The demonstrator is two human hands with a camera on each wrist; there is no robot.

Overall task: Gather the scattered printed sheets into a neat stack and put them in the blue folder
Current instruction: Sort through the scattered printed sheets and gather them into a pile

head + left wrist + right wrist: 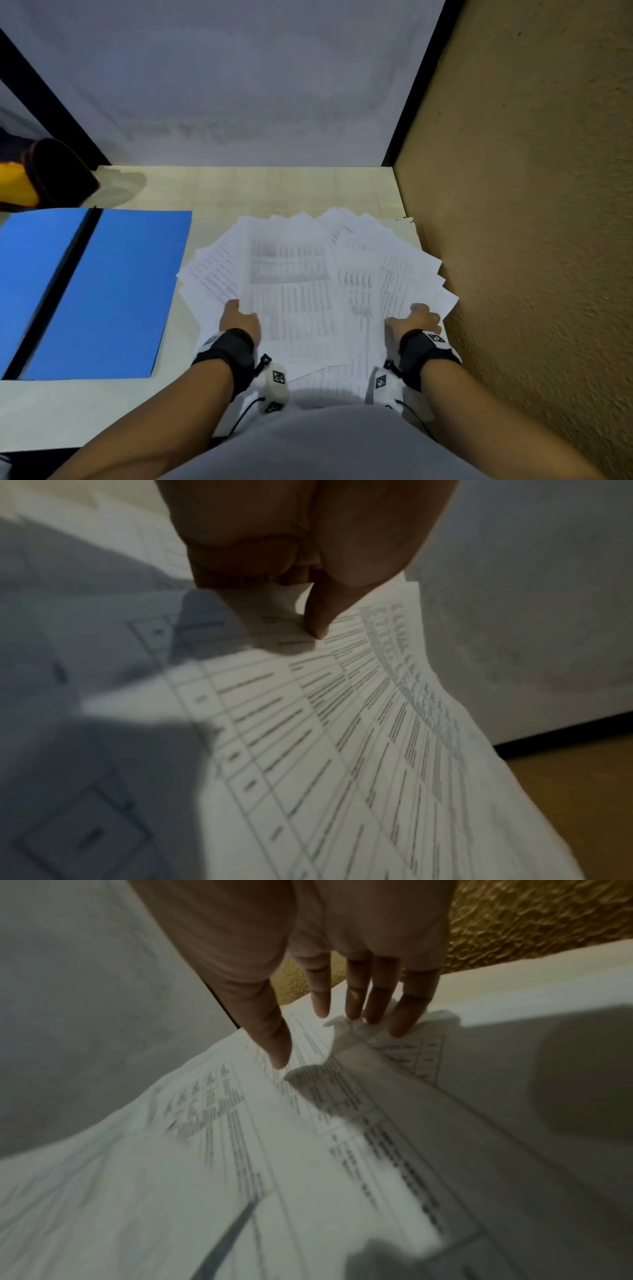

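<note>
Several printed sheets (291, 274) lie fanned out on the light table (274, 188), right of centre. My left hand (239, 317) holds the fan's left edge. In the left wrist view that hand (298, 593) has curled fingers below and the thumb on top, pinching the sheets (342, 723). My right hand (416, 317) is at the fan's right edge. In the right wrist view it (318, 1039) has straight fingers (356, 1001) touching the sheets' (240, 1150) corners and the thumb lying on top. The blue folder (113, 291) lies open and flat at the left, apart from the sheets.
A brown textured wall (531, 240) runs close along the table's right edge, right beside the sheets. A grey partition (239, 85) closes the back. A dark and yellow object (34, 171) sits at the far left, behind the folder.
</note>
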